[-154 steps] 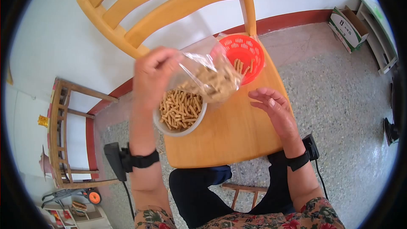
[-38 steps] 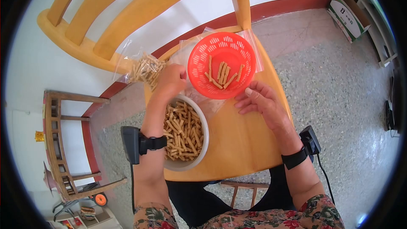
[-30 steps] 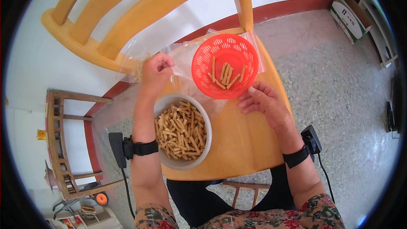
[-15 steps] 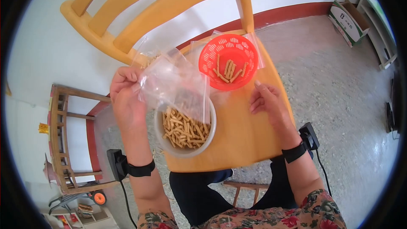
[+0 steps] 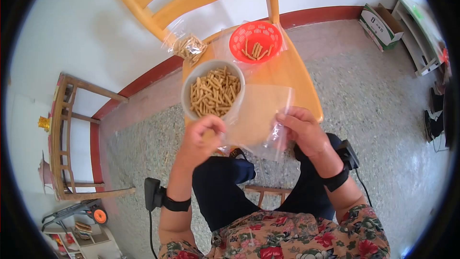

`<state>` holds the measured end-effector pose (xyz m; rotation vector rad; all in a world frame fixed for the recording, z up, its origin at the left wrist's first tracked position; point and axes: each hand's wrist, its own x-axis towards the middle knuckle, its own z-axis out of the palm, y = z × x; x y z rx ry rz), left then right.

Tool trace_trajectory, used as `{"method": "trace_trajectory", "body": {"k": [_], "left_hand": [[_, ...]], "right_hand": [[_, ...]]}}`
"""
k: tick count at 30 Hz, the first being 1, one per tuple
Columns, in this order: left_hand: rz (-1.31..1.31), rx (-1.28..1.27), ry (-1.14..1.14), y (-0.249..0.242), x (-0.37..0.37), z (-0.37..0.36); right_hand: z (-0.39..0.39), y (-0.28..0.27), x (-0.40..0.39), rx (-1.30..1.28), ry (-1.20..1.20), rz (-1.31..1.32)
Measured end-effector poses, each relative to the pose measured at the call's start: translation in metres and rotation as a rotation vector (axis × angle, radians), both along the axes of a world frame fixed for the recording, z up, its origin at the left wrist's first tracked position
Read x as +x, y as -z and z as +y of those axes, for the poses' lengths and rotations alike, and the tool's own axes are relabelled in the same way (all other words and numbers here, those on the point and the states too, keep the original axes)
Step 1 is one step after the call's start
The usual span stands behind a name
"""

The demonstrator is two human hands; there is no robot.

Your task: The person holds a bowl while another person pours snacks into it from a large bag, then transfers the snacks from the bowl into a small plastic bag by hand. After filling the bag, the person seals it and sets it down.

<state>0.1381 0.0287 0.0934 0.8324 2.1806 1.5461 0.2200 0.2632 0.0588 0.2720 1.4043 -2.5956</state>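
A clear plastic zip bag (image 5: 256, 110) is stretched between my hands in front of the bowl. My right hand (image 5: 305, 130) pinches its right side, close to the seal strip. At the bag's left edge is my left hand (image 5: 201, 139), its fingers curled and a little blurred, closed on the plastic. The pale round bowl (image 5: 185, 97), full of short brown snack sticks (image 5: 215, 91), stands just beyond my left hand. A red perforated basket (image 5: 239, 36) holds several of these sticks (image 5: 258, 50) near the chair back.
A filled clear bag of sticks (image 5: 190, 48) lies at the left rear of the wooden chair seat (image 5: 299, 81). More flat plastic lies under the basket. A wooden frame (image 5: 62, 129) stands left. A cardboard box (image 5: 381, 26) and a shelf (image 5: 414, 33) are at far right.
The zip bag has come from above the bowl, in my left hand, down toward me. My right hand now grips it too. The bowl sits farther back on the seat, and the view has shifted.
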Motion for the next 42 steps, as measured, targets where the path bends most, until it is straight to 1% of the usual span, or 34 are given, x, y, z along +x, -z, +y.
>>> {"method": "trace_trajectory", "body": {"k": [1, 2, 3, 4, 5, 7, 8, 9, 11, 13, 15, 18, 19, 21, 23, 25, 29, 31, 33, 37, 39, 42], "left_hand": [[0.065, -0.138, 0.072, 0.005, 0.016, -0.002], [0.065, -0.131, 0.073, 0.013, 0.032, -0.006], [0.040, -0.240, 0.055, 0.024, 0.048, -0.010], [0.013, -0.350, 0.036, 0.033, 0.063, -0.012], [0.009, -0.347, 0.041, 0.038, 0.079, -0.012], [-0.201, -0.050, -0.115, 0.048, 0.108, -0.009], [-0.258, 0.052, -0.131, 0.047, 0.123, -0.004], [-0.305, 0.127, -0.130, 0.048, 0.136, 0.000], [-0.292, 0.158, -0.130, 0.055, 0.157, 0.007], [-0.304, 0.135, -0.131, 0.062, 0.171, 0.004], [-0.305, 0.110, -0.131, 0.070, 0.176, 0.002], [-0.261, 0.150, -0.234, 0.080, 0.188, -0.001], [-0.274, 0.148, -0.234, 0.082, 0.189, -0.001], [-0.368, 0.256, -0.255, 0.086, 0.190, -0.007], [-0.408, 0.240, -0.254, 0.082, 0.189, -0.010], [-0.391, 0.243, -0.247, 0.084, 0.188, -0.014], [-0.437, 0.217, -0.287, 0.094, 0.185, -0.016], [-0.530, 0.265, -0.330, 0.097, 0.184, -0.015], [-0.556, 0.266, -0.356, 0.102, 0.184, -0.015], [-0.602, 0.271, -0.418, 0.114, 0.181, -0.015], [-0.637, 0.291, -0.447, 0.117, 0.180, -0.013], [-0.663, 0.304, -0.467, 0.117, 0.177, -0.010]], "right_hand": [[0.002, -0.003, 0.015, 0.007, 0.000, 0.002], [0.002, -0.006, 0.030, 0.132, -0.011, 0.018], [0.000, -0.008, 0.044, 0.258, -0.021, 0.034], [-0.006, -0.008, 0.059, 0.268, -0.009, 0.019], [-0.015, -0.005, 0.073, 0.270, -0.007, 0.013], [-0.033, 0.011, 0.097, 0.397, -0.033, -0.015], [-0.045, 0.018, 0.107, 0.480, -0.032, -0.022], [-0.058, 0.023, 0.116, 0.619, -0.021, 0.046], [-0.080, 0.038, 0.130, 0.880, 0.010, 0.178], [-0.096, 0.038, 0.140, 0.918, 0.040, 0.166], [-0.105, 0.049, 0.148, 1.062, 0.100, 0.260], [-0.111, 0.053, 0.158, 1.078, 0.076, 0.269], [-0.113, 0.052, 0.158, 1.083, 0.073, 0.282], [-0.118, 0.052, 0.158, 1.031, 0.078, 0.273], [-0.119, 0.047, 0.155, 0.944, 0.046, 0.262], [-0.120, 0.052, 0.154, 0.928, 0.048, 0.265], [-0.119, 0.062, 0.151, 0.831, 0.016, 0.189], [-0.119, 0.068, 0.149, 0.807, -0.011, 0.144], [-0.120, 0.072, 0.147, 0.747, 0.030, 0.085], [-0.117, 0.082, 0.140, 0.720, -0.015, -0.015], [-0.118, 0.091, 0.137, 0.751, 0.077, 0.144], [-0.116, 0.088, 0.132, 0.704, 0.080, 0.116]]}}
